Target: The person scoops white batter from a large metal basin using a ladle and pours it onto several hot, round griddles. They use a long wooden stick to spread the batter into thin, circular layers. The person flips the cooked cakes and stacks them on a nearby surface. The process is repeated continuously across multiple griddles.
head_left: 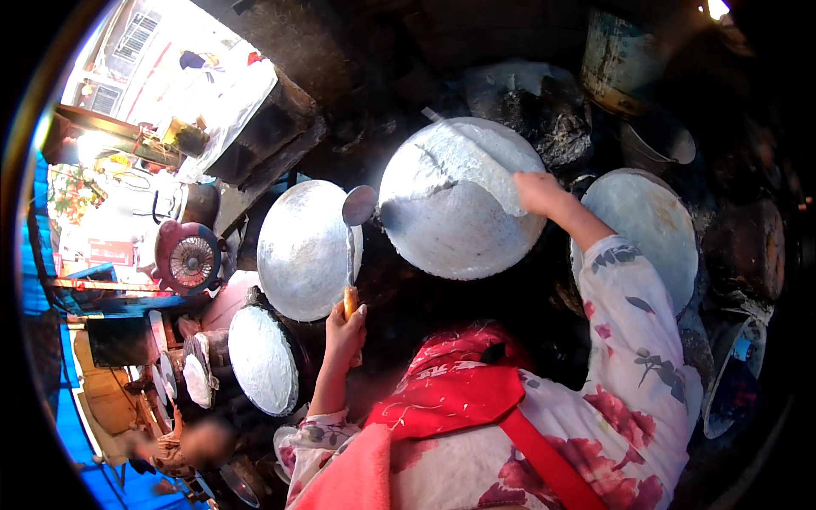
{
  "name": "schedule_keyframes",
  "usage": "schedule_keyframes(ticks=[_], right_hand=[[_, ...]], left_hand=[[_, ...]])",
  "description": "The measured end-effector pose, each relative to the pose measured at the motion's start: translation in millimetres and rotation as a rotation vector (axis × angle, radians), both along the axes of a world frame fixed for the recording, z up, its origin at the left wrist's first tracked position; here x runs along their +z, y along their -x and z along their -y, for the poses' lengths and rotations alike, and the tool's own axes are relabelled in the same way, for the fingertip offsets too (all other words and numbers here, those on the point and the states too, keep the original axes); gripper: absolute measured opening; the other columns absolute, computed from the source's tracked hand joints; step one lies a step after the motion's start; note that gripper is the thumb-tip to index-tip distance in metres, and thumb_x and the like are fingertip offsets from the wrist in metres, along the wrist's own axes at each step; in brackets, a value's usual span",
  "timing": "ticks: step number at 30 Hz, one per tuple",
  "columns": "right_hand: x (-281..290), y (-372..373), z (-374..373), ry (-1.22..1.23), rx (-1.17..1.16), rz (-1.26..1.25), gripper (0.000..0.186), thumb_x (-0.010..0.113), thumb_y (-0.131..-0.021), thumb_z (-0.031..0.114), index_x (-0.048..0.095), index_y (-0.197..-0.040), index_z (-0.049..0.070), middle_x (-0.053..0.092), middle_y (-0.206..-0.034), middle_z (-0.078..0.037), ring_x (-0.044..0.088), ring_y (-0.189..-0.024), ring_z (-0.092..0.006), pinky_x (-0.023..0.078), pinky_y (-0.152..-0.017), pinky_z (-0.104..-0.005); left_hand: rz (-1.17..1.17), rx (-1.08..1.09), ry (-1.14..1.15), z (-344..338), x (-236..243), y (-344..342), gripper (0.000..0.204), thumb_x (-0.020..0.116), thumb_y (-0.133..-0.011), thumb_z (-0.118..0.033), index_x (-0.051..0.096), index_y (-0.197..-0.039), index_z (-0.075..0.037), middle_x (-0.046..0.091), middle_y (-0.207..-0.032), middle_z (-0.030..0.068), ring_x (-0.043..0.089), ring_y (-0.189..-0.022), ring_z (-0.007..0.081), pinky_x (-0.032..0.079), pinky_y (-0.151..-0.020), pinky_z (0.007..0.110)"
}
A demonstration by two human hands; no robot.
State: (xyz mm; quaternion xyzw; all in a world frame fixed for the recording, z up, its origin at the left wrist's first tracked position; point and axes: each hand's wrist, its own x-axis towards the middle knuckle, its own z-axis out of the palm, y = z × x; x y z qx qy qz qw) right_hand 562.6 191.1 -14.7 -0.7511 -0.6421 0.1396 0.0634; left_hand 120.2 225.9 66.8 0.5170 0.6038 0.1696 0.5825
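Note:
My left hand (345,330) is closed around the handle of a ladle (360,206), a round metal bowl on a long shank with a wooden grip. Its bowl hangs between two round griddles. At the centre, my right hand (541,195) grips a long flat spreader (480,157) coated in pale batter. The spreader lies slantwise over the large griddle (459,246), whose far part is covered with white batter while the near part looks greyer and thinner. Just left, another griddle (308,255) has a thin whitish coat.
A whitish griddle (262,361) sits at lower left, another griddle (650,225) beyond my right forearm. A red fan (189,257) stands at left. Stained bucket (619,64) and metal pail (659,140) are at far right. Another person (174,446) is at lower left, blurred.

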Motion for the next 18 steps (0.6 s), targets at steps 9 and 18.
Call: schedule_keyframes(ticks=[9, 18], right_hand=[[38.9, 4.7, 41.3, 0.077, 0.077, 0.062, 0.014, 0.05, -0.078, 0.009, 0.055, -0.089, 0.003, 0.065, -0.079, -0.019, 0.064, -0.079, -0.0351, 0.05, -0.069, -0.0447], [21.9, 35.9, 7.0, 0.108, 0.228, -0.064, 0.017, 0.047, -0.08, 0.013, 0.059, -0.085, 0.001, 0.064, -0.085, -0.021, 0.062, -0.083, -0.0378, 0.048, -0.072, -0.0463]], left_hand=[[0.015, 0.062, -0.004, 25.0, 7.2, 12.6, 0.028, 0.059, -0.088, -0.015, 0.049, -0.111, -0.003, 0.045, -0.06, -0.0027, 0.042, -0.041, 0.0058, 0.034, -0.037, 0.021], [-0.02, -0.015, -0.013, -0.5, 7.5, 11.8, 0.023, 0.057, -0.088, -0.015, 0.05, -0.107, -0.004, 0.045, -0.061, -0.0018, 0.045, -0.044, 0.007, 0.036, -0.038, 0.023]])
